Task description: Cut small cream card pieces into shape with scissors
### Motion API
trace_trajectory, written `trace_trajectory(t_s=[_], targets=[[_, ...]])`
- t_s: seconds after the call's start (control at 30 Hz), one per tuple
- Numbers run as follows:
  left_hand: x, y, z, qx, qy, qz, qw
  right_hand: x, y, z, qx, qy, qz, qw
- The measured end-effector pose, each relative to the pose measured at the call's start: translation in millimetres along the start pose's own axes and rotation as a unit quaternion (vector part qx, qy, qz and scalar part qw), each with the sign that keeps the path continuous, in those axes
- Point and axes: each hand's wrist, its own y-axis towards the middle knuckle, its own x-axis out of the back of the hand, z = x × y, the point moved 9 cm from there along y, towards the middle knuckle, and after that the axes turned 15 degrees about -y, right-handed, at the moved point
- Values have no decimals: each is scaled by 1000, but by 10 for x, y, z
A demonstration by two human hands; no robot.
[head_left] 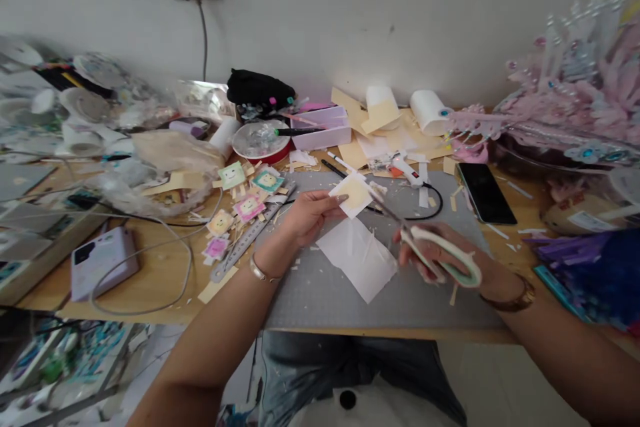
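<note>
My left hand [307, 213] pinches a small cream square of paper [353, 195] above the grey cutting mat [320, 280]. My right hand [440, 257] is closed through the pale green handles of a pair of scissors [435, 247], whose blades reach up-left to the edge of the cream square. A white sheet of paper [357, 257] lies flat on the mat just under both hands. Both wrists wear bracelets.
Small face-printed paper squares [245, 203] and a metal ruler [250, 237] lie left of the mat. A black phone [485, 193] and a glue gun [407, 172] sit right and behind. A lilac device [103, 260] with cable rests at left; pink feathered decorations [565, 100] crowd the right.
</note>
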Motion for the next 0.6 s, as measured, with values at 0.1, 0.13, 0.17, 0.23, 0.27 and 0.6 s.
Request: trace_trajectory(t_s=[0.1,0.13,0.17,0.23,0.27,0.6], targets=[[18,29,-47,-9,-12,-1,1000,-159,-74,-202,-25,-22,79,996],[25,36,-59,-11,-14,-2,1000,-197,-66,-265,-26,-27,96,995],[33,41,-66,-12,-14,-3,1000,-205,-43,-329,-31,-29,97,994],[48,45,-70,-11,-16,-2,1000,-209,10,-439,-49,-25,92,994],[50,45,-66,-9,-18,0,1000,-205,33,-474,-56,-21,86,994],[-7,3,36,25,-28,3,999,-211,65,-451,-95,-4,49,994]])
